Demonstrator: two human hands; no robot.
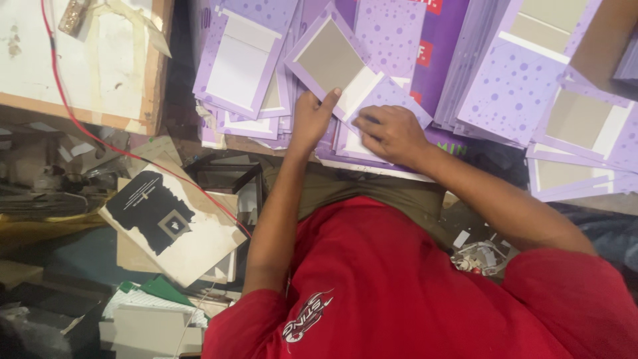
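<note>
My left hand [311, 118] pinches the lower edge of a purple dotted cover sheet [332, 60] with a grey board panel glued on it, which lies tilted on the pile. Just to the right, my right hand [392, 133] presses knuckles-up on the same sheet's white and purple flap [372, 90]. Both hands rest over a stack of similar purple covers [242, 63]. My red shirt [399, 286] fills the bottom of the view.
More purple covers fan out at the right [531, 73] and far right [585, 133]. A white board with a wooden edge [86, 66] and a red wire [66, 100] sit at the upper left. Cardboard with a black print [166, 219] and paper scraps [478, 256] lie lower down.
</note>
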